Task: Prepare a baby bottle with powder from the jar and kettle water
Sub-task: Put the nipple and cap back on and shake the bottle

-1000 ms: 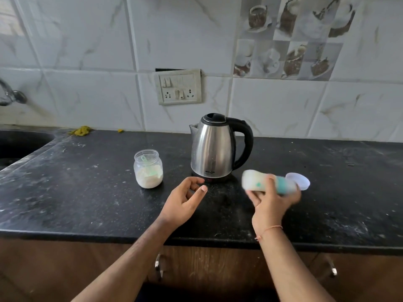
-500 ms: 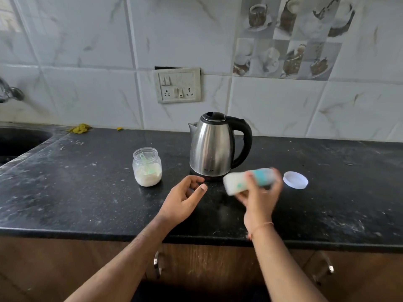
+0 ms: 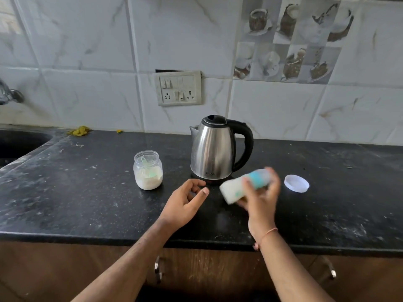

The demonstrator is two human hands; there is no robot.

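My right hand (image 3: pixel 260 199) grips a baby bottle (image 3: pixel 234 188) held tilted almost on its side above the counter, just in front of the kettle; the bottle holds white liquid, has teal markings and is blurred by motion. A steel kettle (image 3: pixel 214 149) with a black handle and lid stands upright on its base. Left of it sits an open glass jar (image 3: pixel 148 171) with white powder and a green scoop inside. My left hand (image 3: pixel 185 203) hovers with loosely curled fingers between the jar and the bottle, holding nothing.
A round white lid (image 3: pixel 296 183) lies flat on the black counter (image 3: pixel 76 192) to the right of the bottle. A sink (image 3: pixel 19 142) is at the far left. A wall socket panel (image 3: pixel 178 88) hangs above the kettle. Cabinet handles show below the counter edge.
My right hand has swung the bottle back and forth: it went left from near the lid, tilted base-down, and sits slightly lower and blurred. My left hand has barely moved.
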